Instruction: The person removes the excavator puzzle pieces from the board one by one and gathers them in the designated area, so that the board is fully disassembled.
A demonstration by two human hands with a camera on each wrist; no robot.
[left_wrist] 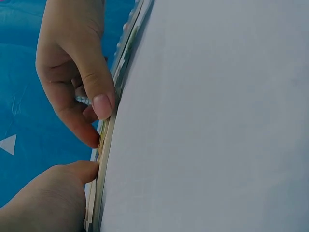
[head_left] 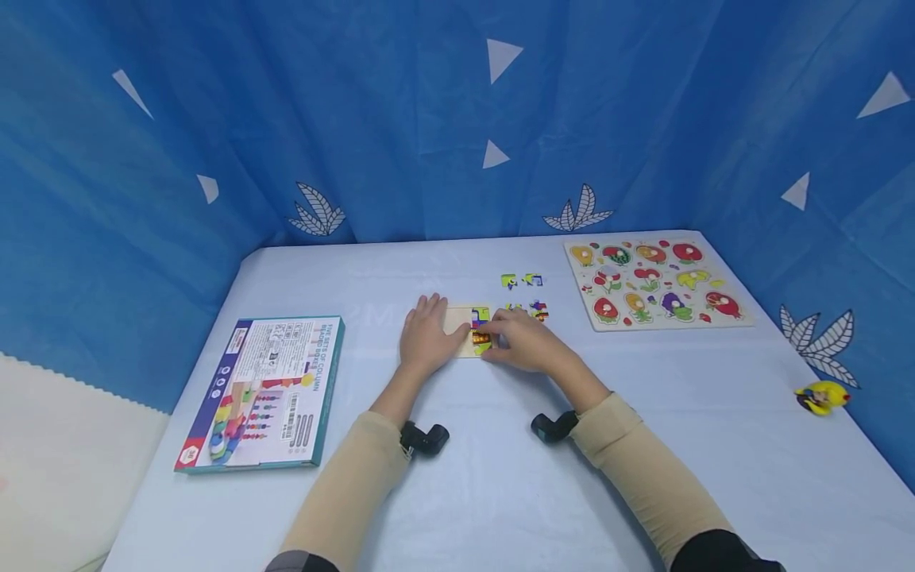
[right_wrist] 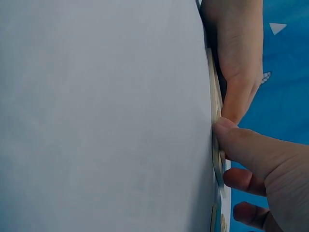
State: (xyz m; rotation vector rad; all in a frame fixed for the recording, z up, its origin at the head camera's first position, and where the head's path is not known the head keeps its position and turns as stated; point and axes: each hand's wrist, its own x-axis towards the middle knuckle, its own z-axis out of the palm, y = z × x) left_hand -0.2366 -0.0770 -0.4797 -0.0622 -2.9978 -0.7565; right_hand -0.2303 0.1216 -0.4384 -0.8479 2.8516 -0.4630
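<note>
A small wooden puzzle board (head_left: 457,320) lies mid-table, its right part covered with bright jigsaw pieces (head_left: 481,339). My left hand (head_left: 425,338) rests at the board's left side with its fingers extended and its thumb on the board. From the right, my right hand (head_left: 525,340) touches the pieces, index finger over them and thumb at the near right edge. In the left wrist view a gap shows between the right thumb and index finger. Both wrist views see the board (left_wrist: 102,169) nearly edge-on, so the piece faces are hidden there.
Loose jigsaw pieces (head_left: 532,280) lie behind my right hand, some partly covered by it. A fruit peg puzzle (head_left: 661,286) is at the back right, a yellow toy figure (head_left: 822,396) near the right edge. A flat toy box (head_left: 260,393) lies left.
</note>
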